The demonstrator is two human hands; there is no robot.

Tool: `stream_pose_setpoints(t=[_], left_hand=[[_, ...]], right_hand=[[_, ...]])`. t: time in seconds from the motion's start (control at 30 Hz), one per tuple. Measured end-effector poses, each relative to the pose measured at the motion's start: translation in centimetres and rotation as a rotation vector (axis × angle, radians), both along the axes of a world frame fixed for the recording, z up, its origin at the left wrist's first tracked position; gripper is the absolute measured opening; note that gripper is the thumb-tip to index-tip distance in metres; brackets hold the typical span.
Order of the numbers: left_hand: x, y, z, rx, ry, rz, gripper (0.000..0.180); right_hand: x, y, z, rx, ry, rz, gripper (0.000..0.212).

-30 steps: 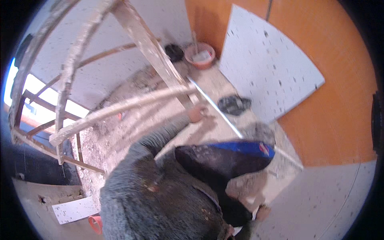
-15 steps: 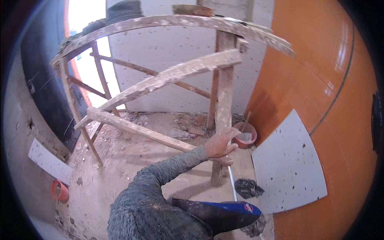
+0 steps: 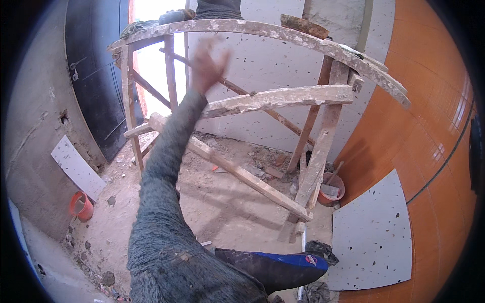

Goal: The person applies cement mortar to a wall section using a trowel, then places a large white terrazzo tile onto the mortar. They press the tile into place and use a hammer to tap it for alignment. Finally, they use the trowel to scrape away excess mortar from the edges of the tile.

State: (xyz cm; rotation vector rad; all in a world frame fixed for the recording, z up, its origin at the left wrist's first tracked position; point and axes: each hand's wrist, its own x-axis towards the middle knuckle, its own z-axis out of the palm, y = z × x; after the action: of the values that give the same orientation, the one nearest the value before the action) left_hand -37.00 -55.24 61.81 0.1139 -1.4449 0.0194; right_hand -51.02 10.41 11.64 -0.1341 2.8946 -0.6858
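My left hand [image 3: 208, 66] is raised, blurred by motion, with thumb and fingers apart and nothing visible in it. It appears in front of the wooden trestle, just below the top plank [image 3: 268, 33]; whether it touches the wood I cannot tell. My grey-sleeved forearm crosses in front of a cross board [image 3: 283, 97] and a lower rail [image 3: 247, 177], both crusted with dried mortar. A thin white rod [image 3: 303, 241] lies by the foot of the trestle's right leg, partly hidden behind my knee. My right hand is out of view.
A red bucket [image 3: 331, 194] with a stick in it stands behind the trestle's right leg. A speckled white panel [image 3: 374, 237] leans on the orange tiled wall [image 3: 429, 101]. Another orange bucket [image 3: 81, 206] sits at left. Black plastic [image 3: 322, 250] lies beside my knee; rubble covers the floor.
My left hand has swung up and left, away from the right leg of the trestle and the white rod. The view has shifted, so the trestle appears further right.
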Motion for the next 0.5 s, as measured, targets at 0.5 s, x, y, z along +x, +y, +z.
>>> stream_pose_setpoints(t=[0.5], left_hand=[[9.1, -21.0, 19.0, 0.771, -0.297, 0.755, 0.097]], right_hand=[[-1.0, -1.5, 1.9, 0.067, -0.07, -0.035, 0.049]])
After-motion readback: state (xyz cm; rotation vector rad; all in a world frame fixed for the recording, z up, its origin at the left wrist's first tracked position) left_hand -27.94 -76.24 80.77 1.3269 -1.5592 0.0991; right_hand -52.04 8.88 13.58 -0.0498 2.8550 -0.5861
